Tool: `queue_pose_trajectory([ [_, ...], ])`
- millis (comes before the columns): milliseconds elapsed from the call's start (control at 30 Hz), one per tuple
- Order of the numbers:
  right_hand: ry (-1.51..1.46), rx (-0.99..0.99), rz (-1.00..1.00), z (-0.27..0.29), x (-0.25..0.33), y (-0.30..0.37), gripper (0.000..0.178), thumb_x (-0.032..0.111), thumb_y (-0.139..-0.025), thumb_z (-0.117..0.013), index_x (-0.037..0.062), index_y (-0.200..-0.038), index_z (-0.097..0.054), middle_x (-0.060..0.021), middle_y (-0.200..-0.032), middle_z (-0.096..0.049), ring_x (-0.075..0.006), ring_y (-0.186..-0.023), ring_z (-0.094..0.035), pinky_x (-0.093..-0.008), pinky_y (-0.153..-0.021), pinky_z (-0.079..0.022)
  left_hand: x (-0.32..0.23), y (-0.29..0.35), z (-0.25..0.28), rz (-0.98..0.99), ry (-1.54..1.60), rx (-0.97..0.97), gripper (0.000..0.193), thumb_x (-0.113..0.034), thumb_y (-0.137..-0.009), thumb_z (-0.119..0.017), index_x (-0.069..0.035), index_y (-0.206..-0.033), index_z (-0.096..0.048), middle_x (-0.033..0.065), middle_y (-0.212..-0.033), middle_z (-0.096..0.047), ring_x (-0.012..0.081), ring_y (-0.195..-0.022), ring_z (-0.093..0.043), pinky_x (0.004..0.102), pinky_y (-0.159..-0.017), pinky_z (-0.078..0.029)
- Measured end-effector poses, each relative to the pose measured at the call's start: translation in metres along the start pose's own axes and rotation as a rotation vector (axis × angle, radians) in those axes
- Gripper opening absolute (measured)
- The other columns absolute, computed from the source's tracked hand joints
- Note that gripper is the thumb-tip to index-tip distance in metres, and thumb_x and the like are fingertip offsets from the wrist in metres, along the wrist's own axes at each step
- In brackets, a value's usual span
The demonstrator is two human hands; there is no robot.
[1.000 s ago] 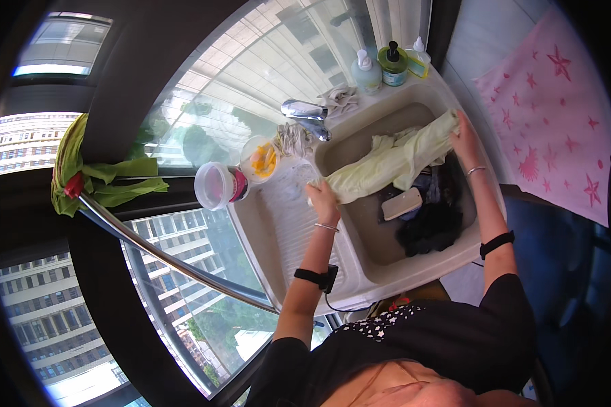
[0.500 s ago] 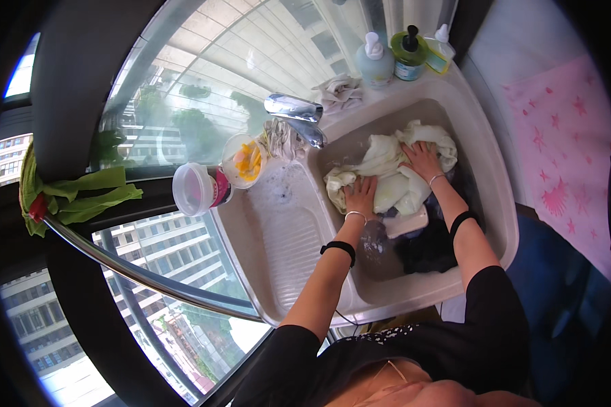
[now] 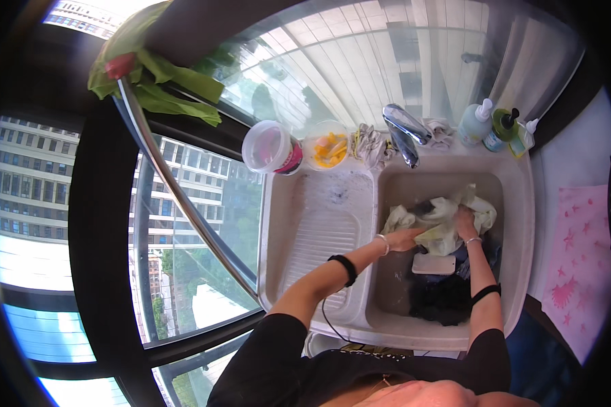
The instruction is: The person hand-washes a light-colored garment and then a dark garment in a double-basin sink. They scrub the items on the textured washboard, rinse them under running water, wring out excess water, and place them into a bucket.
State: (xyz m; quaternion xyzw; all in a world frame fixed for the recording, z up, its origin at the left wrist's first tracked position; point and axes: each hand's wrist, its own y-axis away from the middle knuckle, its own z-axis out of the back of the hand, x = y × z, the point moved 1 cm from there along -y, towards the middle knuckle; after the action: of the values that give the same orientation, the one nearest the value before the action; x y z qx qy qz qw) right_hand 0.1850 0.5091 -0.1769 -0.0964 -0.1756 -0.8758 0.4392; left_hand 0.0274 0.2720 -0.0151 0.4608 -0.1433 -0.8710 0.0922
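A wet, pale yellow-green garment [image 3: 440, 214] lies bunched in the water of the right basin. My left hand [image 3: 405, 239] is at its near left edge, the fingers together and closed on the cloth, their tips partly hidden. My right hand [image 3: 464, 224] points down into the cloth's right part, fingers curled into the folds. Just below the garment a pale rectangular block [image 3: 434, 264], like a soap bar or small tray, sits in the basin. Dark clothing [image 3: 441, 298] lies in the water nearer me, beside my right forearm.
Left of the basin is a ribbed washboard [image 3: 322, 244]. Along the back rim stand a clear tub [image 3: 266, 147], a dish of yellow pieces [image 3: 330, 150], rags [image 3: 371, 145], a chrome faucet [image 3: 405, 132] and pump bottles [image 3: 476, 122]. A metal pole [image 3: 163, 173] with green cloth slants at left.
My hands have gone from lying spread on the garment to working at its edge and folds. The garment is bunched differently. The whole view has turned and shifted.
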Motion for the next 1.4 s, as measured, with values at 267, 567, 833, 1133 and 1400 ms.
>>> queue_pose_trajectory([
  [267,-1.23,-0.18,-0.055,0.074,0.072,0.052,0.05,0.04,-0.098,-0.045,0.0001,-0.127,-0.057,-0.0068,-0.124,-0.059,-0.0192,-0.111,-0.053,-0.031,-0.097,-0.039,-0.122,0.125,0.152,-0.093,0.7,-0.419,0.035,0.005,-0.086,-0.051,0.0,-0.12,-0.059,0.0064,-0.11,-0.063,0.0133,-0.106,-0.057,0.028,-0.093,-0.044],
  [567,-1.364,0.287,-0.407,0.063,0.233,0.005,0.093,0.074,-0.082,-0.049,0.014,-0.15,-0.028,-0.0084,-0.148,-0.039,-0.0286,-0.129,-0.043,-0.0493,-0.099,-0.039,-0.172,0.283,0.201,-0.311,0.499,-0.611,0.027,-0.006,-0.083,-0.06,0.003,-0.108,-0.065,0.0125,-0.108,-0.065,0.0261,-0.104,-0.06,0.0362,-0.093,-0.045],
  [833,-0.708,-0.279,-0.097,0.019,0.317,0.016,0.063,0.026,-0.07,-0.079,-0.0018,-0.117,-0.048,-0.0227,-0.114,-0.053,-0.0399,-0.11,-0.05,-0.0462,-0.096,-0.038,-0.029,0.308,0.087,0.331,0.009,-0.058,0.053,-0.024,-0.079,-0.068,-0.014,-0.129,-0.056,0.0189,-0.133,-0.049,0.0365,-0.129,-0.041,0.0544,-0.101,-0.035],
  [1133,-0.475,-0.056,0.763,0.056,0.422,0.17,0.034,0.027,-0.071,-0.077,0.0061,-0.084,-0.053,-0.018,-0.086,-0.056,-0.0391,-0.081,-0.054,-0.0502,-0.072,-0.04,0.041,0.277,0.004,0.886,-0.302,-0.489,0.088,-0.059,-0.077,-0.059,-0.028,-0.152,-0.024,0.0175,-0.158,-0.012,0.0419,-0.144,-0.016,0.0773,-0.1,-0.017],
  [1400,-0.213,-0.016,0.59,0.028,0.479,0.001,0.041,0.045,-0.08,-0.067,0.0045,-0.085,-0.062,-0.0145,-0.081,-0.062,-0.0364,-0.08,-0.061,-0.0477,-0.071,-0.047,0.047,0.277,-0.012,0.813,-0.21,-0.845,0.068,-0.043,-0.086,-0.05,-0.015,-0.147,-0.034,0.0165,-0.151,-0.032,0.0336,-0.142,-0.026,0.063,-0.112,-0.015],
])
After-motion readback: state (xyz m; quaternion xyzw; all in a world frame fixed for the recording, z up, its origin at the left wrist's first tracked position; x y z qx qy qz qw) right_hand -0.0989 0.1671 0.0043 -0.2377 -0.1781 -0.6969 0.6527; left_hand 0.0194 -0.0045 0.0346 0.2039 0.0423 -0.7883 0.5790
